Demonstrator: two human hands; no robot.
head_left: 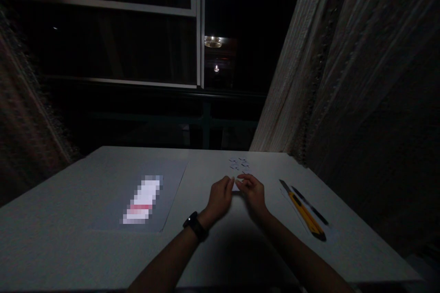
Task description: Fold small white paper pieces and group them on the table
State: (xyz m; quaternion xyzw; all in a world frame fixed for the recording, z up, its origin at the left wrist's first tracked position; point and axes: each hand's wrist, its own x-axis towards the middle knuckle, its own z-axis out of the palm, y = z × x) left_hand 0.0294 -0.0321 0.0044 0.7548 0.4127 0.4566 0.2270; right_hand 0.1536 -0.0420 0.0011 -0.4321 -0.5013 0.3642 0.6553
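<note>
My left hand (221, 196) and my right hand (253, 193) are close together over the middle of the white table (206, 256). Between their fingertips is a small pale piece of paper (235, 187), pinched from both sides and mostly covered by the fingers. The right index finger is bent above it. Just beyond the hands, several small paper pieces with dark marks (234, 167) lie in rows; the marks are too small to read. A dark watch (195, 226) is on my left wrist.
On the right lie a yellow box cutter (304, 215) with its blade out and a black pen (311, 204). To the left, a pixelated bright rectangle (143, 197) rests on a large paper sheet (106, 217). Curtains (292, 68) flank the dark window (120, 41).
</note>
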